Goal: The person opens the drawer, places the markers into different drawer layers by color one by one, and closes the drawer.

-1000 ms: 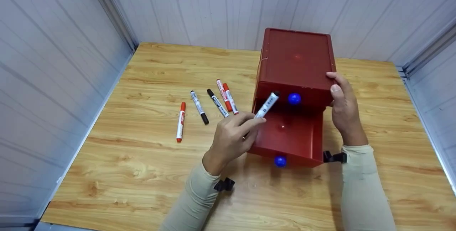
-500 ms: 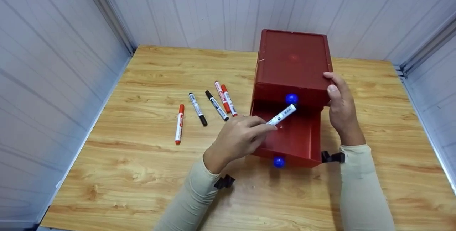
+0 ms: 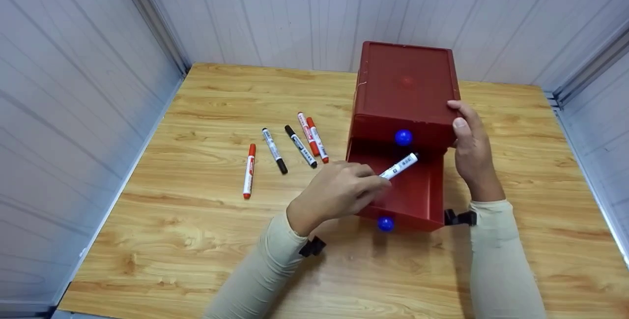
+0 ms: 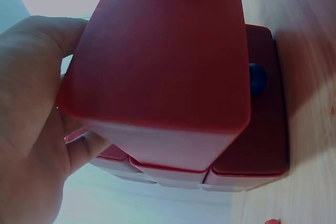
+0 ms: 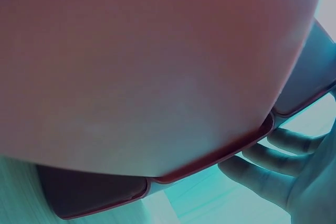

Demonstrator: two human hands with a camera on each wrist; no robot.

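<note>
A red drawer unit (image 3: 408, 83) with blue ball knobs stands right of centre; one drawer (image 3: 413, 191) is pulled out. My left hand (image 3: 339, 191) pinches a white marker (image 3: 400, 165) with a dark tip, tilted up over the drawer's inside. In the left wrist view the left hand (image 4: 31, 108) is beside the drawer front (image 4: 163, 56); the marker is hidden there. My right hand (image 3: 474, 152) holds the unit's right side near its upper front corner, thumb at the front. In the right wrist view, the right hand's fingers (image 5: 262, 174) lie along the unit's side.
Several markers lie on the wooden table left of the unit: a red-capped one (image 3: 249, 171), black-capped ones (image 3: 274, 151) (image 3: 300, 146), and two red ones (image 3: 308, 133) (image 3: 317, 140) side by side. Pale panels (image 3: 275, 14) enclose the table's back and sides.
The left hand has moved right with the marker, bringing it further over the pulled-out drawer and lowering its tip. The right hand keeps its hold on the unit.
</note>
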